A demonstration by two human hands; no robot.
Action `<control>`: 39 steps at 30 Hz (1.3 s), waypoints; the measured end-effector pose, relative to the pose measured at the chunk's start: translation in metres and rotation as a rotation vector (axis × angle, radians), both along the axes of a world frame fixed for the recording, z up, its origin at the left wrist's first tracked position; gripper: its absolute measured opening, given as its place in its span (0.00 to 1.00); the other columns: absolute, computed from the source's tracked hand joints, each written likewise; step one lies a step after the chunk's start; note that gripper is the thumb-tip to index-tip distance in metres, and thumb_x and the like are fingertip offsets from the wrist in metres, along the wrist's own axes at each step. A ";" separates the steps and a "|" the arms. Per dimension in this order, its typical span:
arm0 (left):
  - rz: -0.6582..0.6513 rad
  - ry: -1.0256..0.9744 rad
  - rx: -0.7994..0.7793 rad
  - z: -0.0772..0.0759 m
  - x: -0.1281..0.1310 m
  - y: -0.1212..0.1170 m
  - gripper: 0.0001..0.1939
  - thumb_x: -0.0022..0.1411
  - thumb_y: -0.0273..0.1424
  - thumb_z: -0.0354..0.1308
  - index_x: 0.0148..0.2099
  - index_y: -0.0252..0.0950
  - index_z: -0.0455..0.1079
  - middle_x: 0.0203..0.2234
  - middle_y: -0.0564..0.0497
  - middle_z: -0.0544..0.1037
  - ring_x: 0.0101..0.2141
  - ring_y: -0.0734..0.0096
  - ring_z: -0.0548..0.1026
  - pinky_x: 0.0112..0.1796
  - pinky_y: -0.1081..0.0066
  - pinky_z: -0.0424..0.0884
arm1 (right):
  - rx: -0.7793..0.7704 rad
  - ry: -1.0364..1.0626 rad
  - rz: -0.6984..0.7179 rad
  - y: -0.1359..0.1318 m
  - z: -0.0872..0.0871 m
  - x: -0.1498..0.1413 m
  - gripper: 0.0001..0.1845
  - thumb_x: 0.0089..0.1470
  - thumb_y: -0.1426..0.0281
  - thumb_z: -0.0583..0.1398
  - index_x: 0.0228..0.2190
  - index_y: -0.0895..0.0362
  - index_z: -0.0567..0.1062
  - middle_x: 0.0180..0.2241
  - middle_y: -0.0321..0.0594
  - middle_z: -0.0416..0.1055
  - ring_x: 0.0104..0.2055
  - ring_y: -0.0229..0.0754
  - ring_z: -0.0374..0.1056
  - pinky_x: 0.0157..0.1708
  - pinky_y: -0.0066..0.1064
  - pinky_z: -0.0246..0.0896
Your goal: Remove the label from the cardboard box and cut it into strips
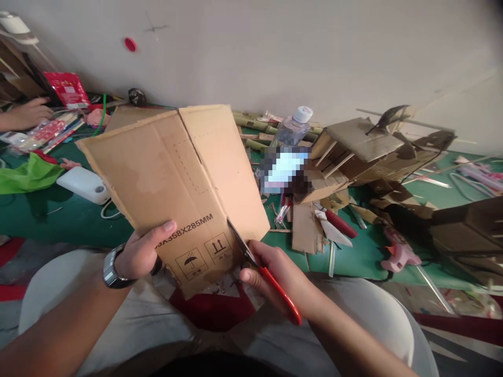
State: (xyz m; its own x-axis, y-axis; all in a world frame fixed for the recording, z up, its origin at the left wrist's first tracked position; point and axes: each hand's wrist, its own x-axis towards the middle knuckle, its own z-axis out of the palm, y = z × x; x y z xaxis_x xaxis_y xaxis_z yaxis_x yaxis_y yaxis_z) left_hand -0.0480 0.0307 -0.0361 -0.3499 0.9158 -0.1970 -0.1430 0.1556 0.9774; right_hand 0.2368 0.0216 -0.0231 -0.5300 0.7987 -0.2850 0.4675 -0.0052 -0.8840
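Note:
A large printed piece of cardboard [153, 162] is held up over my lap, with a crease and a slit running down its middle. My left hand [143, 251] grips its lower left edge, thumb on the printed face and fingers hidden behind. In my right hand [271, 267] is a pair of scissors [277, 293] with red handles. The visible blade lies over the cardboard at the lower end of the slit; the other blade is hidden. Part of the right hand's fingers are behind the handles.
On the green table [243, 207] stand a cardboard model [353, 141] and a plastic bottle [293, 128]. A pink glue gun [401, 254], a red-handled knife [340, 222] and cardboard scraps [308, 228] lie to the right. At the left are a white device [83, 184] and another person's hand [29, 112].

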 end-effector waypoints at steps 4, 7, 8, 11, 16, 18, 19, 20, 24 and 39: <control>0.029 -0.038 0.015 -0.003 0.002 -0.001 0.31 0.46 0.38 0.78 0.54 0.43 0.80 0.41 0.49 0.87 0.52 0.45 0.82 0.53 0.58 0.83 | 0.000 0.004 -0.031 -0.001 -0.005 0.002 0.34 0.59 0.37 0.60 0.28 0.54 0.58 0.24 0.28 0.55 0.27 0.35 0.48 0.25 0.29 0.41; 0.070 -0.134 -0.022 -0.004 0.008 0.000 0.28 0.46 0.36 0.78 0.52 0.44 0.81 0.41 0.50 0.88 0.53 0.47 0.82 0.50 0.61 0.84 | 0.000 0.017 -0.056 -0.001 -0.009 0.001 0.34 0.59 0.36 0.59 0.28 0.53 0.58 0.24 0.28 0.54 0.27 0.34 0.47 0.25 0.28 0.41; 0.082 -0.165 -0.033 -0.004 0.010 0.000 0.28 0.46 0.36 0.78 0.52 0.43 0.82 0.41 0.50 0.88 0.52 0.48 0.83 0.49 0.62 0.84 | -0.003 0.024 -0.066 -0.002 -0.010 0.000 0.34 0.59 0.36 0.59 0.28 0.53 0.58 0.24 0.28 0.54 0.27 0.34 0.47 0.25 0.28 0.41; 0.109 -0.228 -0.016 -0.004 0.012 0.002 0.26 0.47 0.35 0.78 0.50 0.42 0.83 0.40 0.50 0.88 0.50 0.50 0.84 0.46 0.65 0.85 | -0.023 0.071 -0.101 -0.003 -0.015 -0.004 0.34 0.58 0.37 0.60 0.28 0.53 0.58 0.24 0.28 0.54 0.27 0.34 0.47 0.24 0.28 0.40; 0.139 -0.279 0.056 -0.002 0.009 0.005 0.26 0.50 0.31 0.77 0.53 0.40 0.82 0.41 0.49 0.88 0.48 0.55 0.84 0.45 0.71 0.83 | -0.091 0.186 -0.115 -0.005 -0.012 -0.012 0.31 0.58 0.44 0.66 0.28 0.53 0.58 0.25 0.28 0.56 0.27 0.34 0.51 0.26 0.27 0.45; 0.146 -0.285 0.060 -0.001 0.008 0.006 0.28 0.49 0.31 0.78 0.54 0.39 0.82 0.42 0.49 0.88 0.49 0.54 0.84 0.45 0.70 0.83 | -0.159 0.225 -0.088 -0.005 -0.007 -0.013 0.29 0.56 0.48 0.69 0.30 0.54 0.60 0.27 0.30 0.60 0.29 0.35 0.55 0.28 0.27 0.51; 0.146 -0.279 0.061 0.000 0.008 0.007 0.28 0.49 0.31 0.78 0.55 0.39 0.82 0.42 0.49 0.88 0.49 0.53 0.83 0.47 0.68 0.82 | -0.204 0.255 -0.083 -0.005 -0.005 -0.014 0.28 0.55 0.49 0.70 0.31 0.54 0.61 0.29 0.31 0.61 0.30 0.35 0.58 0.29 0.28 0.53; 0.145 -0.268 0.068 0.000 0.007 0.008 0.28 0.50 0.32 0.77 0.55 0.39 0.82 0.42 0.48 0.88 0.50 0.52 0.83 0.49 0.67 0.82 | -0.251 0.289 -0.080 -0.005 -0.003 -0.014 0.28 0.54 0.50 0.71 0.32 0.54 0.62 0.29 0.31 0.63 0.31 0.35 0.59 0.30 0.28 0.55; 0.141 -0.235 0.106 -0.001 0.001 0.010 0.25 0.50 0.32 0.77 0.52 0.39 0.83 0.42 0.49 0.87 0.54 0.52 0.80 0.55 0.65 0.77 | -0.446 0.437 -0.058 -0.008 -0.004 -0.014 0.28 0.53 0.54 0.73 0.37 0.54 0.63 0.29 0.29 0.65 0.26 0.32 0.60 0.25 0.25 0.55; 0.180 -0.270 0.233 0.007 -0.004 0.022 0.18 0.53 0.29 0.72 0.48 0.36 0.82 0.47 0.47 0.86 0.59 0.49 0.76 0.60 0.60 0.74 | -0.678 0.694 -0.146 -0.011 -0.020 -0.023 0.26 0.64 0.52 0.65 0.47 0.49 0.55 0.30 0.31 0.77 0.15 0.30 0.65 0.14 0.17 0.56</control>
State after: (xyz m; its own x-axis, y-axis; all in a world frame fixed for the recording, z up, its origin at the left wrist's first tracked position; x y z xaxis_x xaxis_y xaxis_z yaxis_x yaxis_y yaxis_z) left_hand -0.0519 0.0531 -0.0295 -0.4731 0.8756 -0.0976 -0.4042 -0.1173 0.9071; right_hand 0.2140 0.0108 -0.0430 -0.6619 0.6520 -0.3698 -0.2004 -0.6293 -0.7508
